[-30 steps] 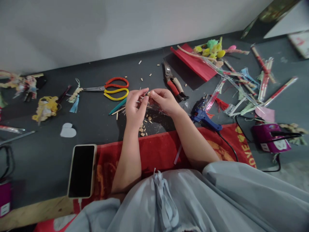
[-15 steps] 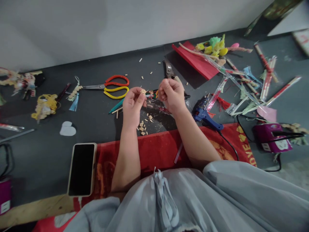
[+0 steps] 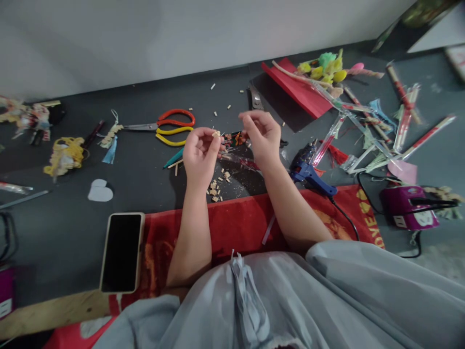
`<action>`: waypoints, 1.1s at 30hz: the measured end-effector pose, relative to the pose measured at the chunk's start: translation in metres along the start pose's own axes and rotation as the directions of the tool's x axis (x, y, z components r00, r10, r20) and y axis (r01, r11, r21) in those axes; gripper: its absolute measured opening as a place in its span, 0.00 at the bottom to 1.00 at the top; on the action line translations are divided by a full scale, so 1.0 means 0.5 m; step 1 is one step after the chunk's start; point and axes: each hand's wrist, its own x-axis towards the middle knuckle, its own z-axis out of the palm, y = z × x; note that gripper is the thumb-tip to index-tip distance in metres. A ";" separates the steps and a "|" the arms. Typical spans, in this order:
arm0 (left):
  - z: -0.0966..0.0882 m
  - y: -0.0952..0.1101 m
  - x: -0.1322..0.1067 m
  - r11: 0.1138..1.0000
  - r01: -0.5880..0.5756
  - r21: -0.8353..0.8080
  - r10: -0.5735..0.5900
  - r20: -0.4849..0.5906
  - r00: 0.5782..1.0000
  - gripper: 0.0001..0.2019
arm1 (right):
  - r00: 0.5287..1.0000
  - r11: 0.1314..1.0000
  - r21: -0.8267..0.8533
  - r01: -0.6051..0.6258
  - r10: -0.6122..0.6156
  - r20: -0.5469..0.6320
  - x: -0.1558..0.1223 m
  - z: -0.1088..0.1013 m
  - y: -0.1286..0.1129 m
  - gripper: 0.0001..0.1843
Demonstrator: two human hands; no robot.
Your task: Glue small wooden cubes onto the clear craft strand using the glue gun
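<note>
My left hand [image 3: 200,157] is closed in a pinch on a small pale wooden piece [image 3: 217,134], held up over the dark table. A short distance to its right, my right hand [image 3: 262,138] has its thumb and index finger together at the tips; what lies between them, if anything, is too small to make out. Between and behind the hands lies a dark patterned pouch [image 3: 238,139] with thin sticks and clear wrapping by it. Below my left hand is a scatter of small wooden bits [image 3: 215,189] and crumbs. Pliers [image 3: 256,99] lie behind my right hand, partly hidden.
Scissors [image 3: 176,127] with red and yellow handles lie to the left, a phone [image 3: 122,253] nearer me. A blue glue gun [image 3: 308,169], a red folded paper [image 3: 296,89], wrapped sticks and a purple power block [image 3: 409,207] are on the right. A red towel [image 3: 240,225] lines the front.
My right hand's fingers have loosened from a tight curl, and the hand sits slightly higher. My left hand keeps its pinch on the wooden piece, almost unmoved.
</note>
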 end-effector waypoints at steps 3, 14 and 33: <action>0.003 0.002 -0.005 0.986 -0.104 0.131 0.106 -0.006 0.994 0.14 | 0.990 1.000 0.001 -0.001 0.001 0.138 -0.007 0.003 -0.015 0.17; -0.006 -0.002 -0.005 0.893 -0.334 0.303 0.316 0.108 0.942 0.08 | 0.942 0.993 0.081 -0.086 0.054 0.331 -0.014 0.001 -0.040 0.15; -0.006 -0.017 -0.007 0.873 -0.392 0.290 0.385 0.082 0.919 0.13 | 0.930 0.972 0.200 -0.122 0.042 0.365 -0.013 0.001 -0.029 0.16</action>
